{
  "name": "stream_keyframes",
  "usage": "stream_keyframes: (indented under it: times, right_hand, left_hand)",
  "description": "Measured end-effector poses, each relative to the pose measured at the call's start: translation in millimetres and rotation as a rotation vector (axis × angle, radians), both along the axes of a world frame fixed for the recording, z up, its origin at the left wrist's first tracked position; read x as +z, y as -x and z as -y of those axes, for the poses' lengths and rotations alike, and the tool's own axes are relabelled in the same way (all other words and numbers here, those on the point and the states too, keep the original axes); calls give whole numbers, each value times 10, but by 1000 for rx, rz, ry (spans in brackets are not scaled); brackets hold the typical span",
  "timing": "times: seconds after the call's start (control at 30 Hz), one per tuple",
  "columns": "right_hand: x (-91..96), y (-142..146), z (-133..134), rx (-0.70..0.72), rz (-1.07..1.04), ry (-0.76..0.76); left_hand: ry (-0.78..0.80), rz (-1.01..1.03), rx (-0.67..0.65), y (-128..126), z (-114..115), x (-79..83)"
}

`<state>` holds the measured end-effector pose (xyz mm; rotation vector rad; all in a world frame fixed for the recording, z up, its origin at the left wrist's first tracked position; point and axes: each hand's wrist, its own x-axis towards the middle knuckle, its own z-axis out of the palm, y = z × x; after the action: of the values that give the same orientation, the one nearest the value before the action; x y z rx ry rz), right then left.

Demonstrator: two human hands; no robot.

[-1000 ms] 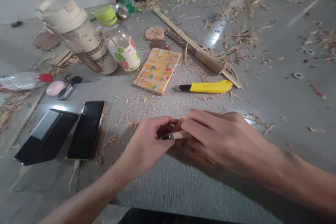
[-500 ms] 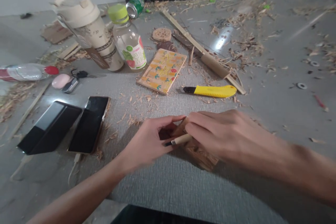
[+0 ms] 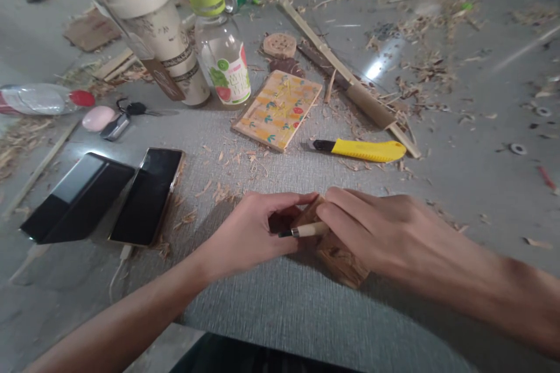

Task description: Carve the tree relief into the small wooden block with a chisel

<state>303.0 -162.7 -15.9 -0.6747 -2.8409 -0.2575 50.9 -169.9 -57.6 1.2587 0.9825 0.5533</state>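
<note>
My left hand grips one end of a brown wooden block that lies on the grey mat. My right hand covers the block's top and holds a small carving tool with a pale wooden handle and a dark tip pointing left at the wood. Both hands meet near the front middle of the table. Most of the block is hidden under my fingers.
Wood shavings litter the table. A yellow utility knife lies beyond my hands, a patterned notebook behind it. Two dark phones sit left. A tumbler, green-capped bottle, bamboo stick and keys stand farther back.
The view has shifted slightly, so everything sits a little lower and to the right. My hands stay on the block, and the tool's tip has moved a little along the wood.
</note>
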Motion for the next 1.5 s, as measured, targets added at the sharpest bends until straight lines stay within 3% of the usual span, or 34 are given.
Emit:
stream_keyframes:
  times: [0.13, 0.43, 0.87, 0.97, 1.13, 1.33, 1.5]
  right_hand:
    - [-58, 5, -7, -34, -26, 6]
    - [-77, -27, -41, 30, -48, -10]
    - [-94, -20, -48, 30, -77, 64]
    - [-122, -55, -86, -34, -149, 177]
    - [-99, -139, -127, -279, -394, 419]
    - [-182, -150, 39, -545, -508, 626]
    - [-310, -87, 162, -588, -565, 728]
  left_hand:
    - [7, 20, -6, 12, 2, -10]
    - [72, 121, 9, 1, 3, 23]
    - [-158, -98, -108, -8, -13, 106]
    - [-163, -118, -56, -29, -20, 108]
    - [4, -27, 11, -39, -9, 69]
    - [-43, -43, 28, -25, 8, 85]
    - [-121, -61, 68, -64, 25, 90]
